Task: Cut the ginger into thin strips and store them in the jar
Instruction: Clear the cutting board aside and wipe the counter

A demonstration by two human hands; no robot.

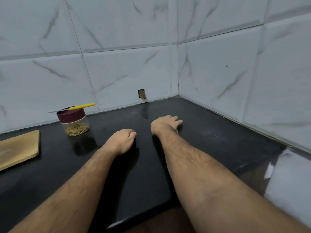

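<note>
A clear jar [75, 126] with a dark red lid stands on the black counter [210, 135] at the back left, near the wall. Thin ginger strips [77, 128] lie in its bottom. A knife [75, 107] with a yellow handle lies flat across the lid. My left hand [122, 140] rests on the counter in the middle, fingers curled under, holding nothing. My right hand [165, 123] lies palm down on the counter a little farther back, fingers relaxed and empty. Both hands are well to the right of the jar.
A wooden cutting board [18, 148] lies at the left edge of view. White marble-look tiled walls [218, 68] close off the back and right, meeting in a corner. A small hole [142, 94] shows in the back wall. The counter's front edge runs below my forearms.
</note>
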